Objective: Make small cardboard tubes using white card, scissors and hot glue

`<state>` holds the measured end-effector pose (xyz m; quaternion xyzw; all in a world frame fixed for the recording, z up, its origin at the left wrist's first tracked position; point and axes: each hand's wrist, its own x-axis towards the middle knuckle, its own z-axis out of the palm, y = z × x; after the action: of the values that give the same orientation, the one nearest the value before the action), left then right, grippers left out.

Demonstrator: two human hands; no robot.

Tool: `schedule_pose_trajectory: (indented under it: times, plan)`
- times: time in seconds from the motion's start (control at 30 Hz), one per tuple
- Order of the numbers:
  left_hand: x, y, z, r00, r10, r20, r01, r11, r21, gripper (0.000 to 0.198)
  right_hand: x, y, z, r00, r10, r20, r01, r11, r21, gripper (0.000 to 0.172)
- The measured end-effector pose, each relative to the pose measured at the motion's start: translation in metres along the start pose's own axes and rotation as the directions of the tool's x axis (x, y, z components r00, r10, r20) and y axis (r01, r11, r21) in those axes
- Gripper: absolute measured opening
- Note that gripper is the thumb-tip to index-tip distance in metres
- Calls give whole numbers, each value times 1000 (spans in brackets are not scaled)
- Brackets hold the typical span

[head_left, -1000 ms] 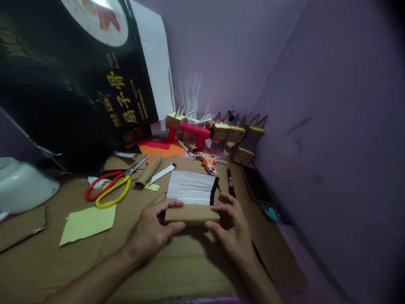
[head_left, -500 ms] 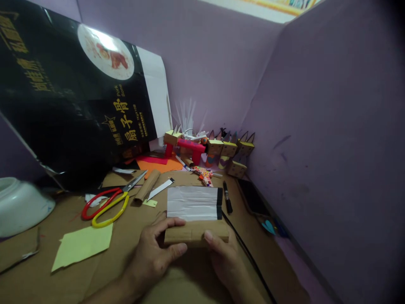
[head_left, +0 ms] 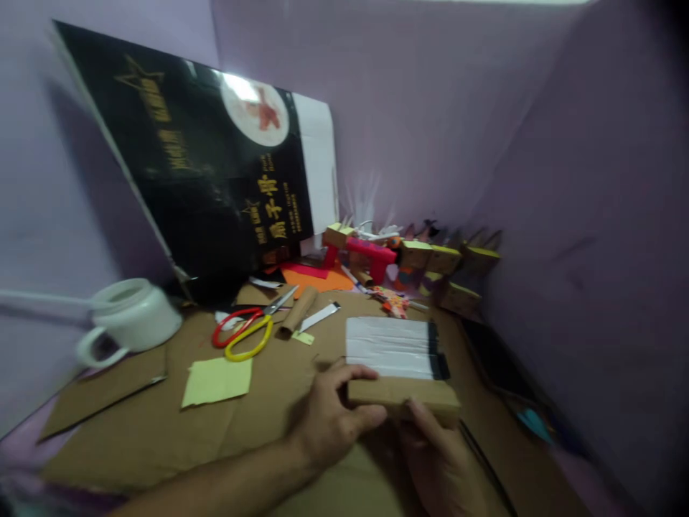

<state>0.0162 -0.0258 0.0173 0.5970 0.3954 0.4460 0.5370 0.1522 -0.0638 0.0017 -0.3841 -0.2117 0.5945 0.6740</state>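
A flat cardboard piece (head_left: 401,391) with a white paper panel (head_left: 390,347) and a black strip on its right edge is held just above the cardboard-covered table (head_left: 161,431). My left hand (head_left: 328,420) grips its left near corner, thumb on the front edge and fingers on top. My right hand (head_left: 438,459) holds it from below at the near right, fingers curled under the edge.
Red-and-yellow scissors (head_left: 242,334), a cardboard tube (head_left: 298,311), a pale yellow paper (head_left: 218,380) and a white mug (head_left: 126,319) lie to the left. A black printed bag (head_left: 215,194) leans on the wall. Small cardboard figures (head_left: 430,258) line the back. A purple wall (head_left: 592,251) closes the right.
The view has swung left and tilted up, so the cardboard piece and both hands now sit further right. My right hand has slid under the piece's near edge. The mug has come into view.
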Motion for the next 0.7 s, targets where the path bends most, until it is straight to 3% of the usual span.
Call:
schedule_pose_trajectory:
  times: [0.1,0.2,0.3,0.4,0.47,0.53,0.57,0.63,0.7]
  plan:
    - [-3,3,-6,991,46,122,-57,995,88,50,4,-2,-2,991,72,-111,-68,997,36,44]
    - [-11,10,-17,986,112,124,-133,975,177,60,4,-3,-4,985,78,-154,-76,997,23,50]
    - [-14,15,-35,994,105,-28,-95,966,242,39,1,-2,-8,984,53,-171,-61,997,-43,61]
    - [-3,20,-69,960,148,-239,-33,903,428,22,1,1,-14,980,116,-160,-137,983,-125,62]
    - [9,27,-103,913,216,-347,69,755,652,20,3,2,-18,978,153,-145,-174,974,-147,62]
    - [23,35,-139,887,234,-397,261,454,852,23,6,3,-20,980,157,-124,-175,973,-150,63]
    - [30,39,-155,885,225,-409,303,390,870,26,8,3,-21,982,151,-117,-168,974,-149,64]
    - [44,43,-178,911,183,-369,305,302,903,29,10,4,-22,984,137,-114,-153,978,-142,65]
    - [57,41,-187,960,108,-260,231,225,947,29,11,6,-23,983,142,-113,-157,978,-138,70]
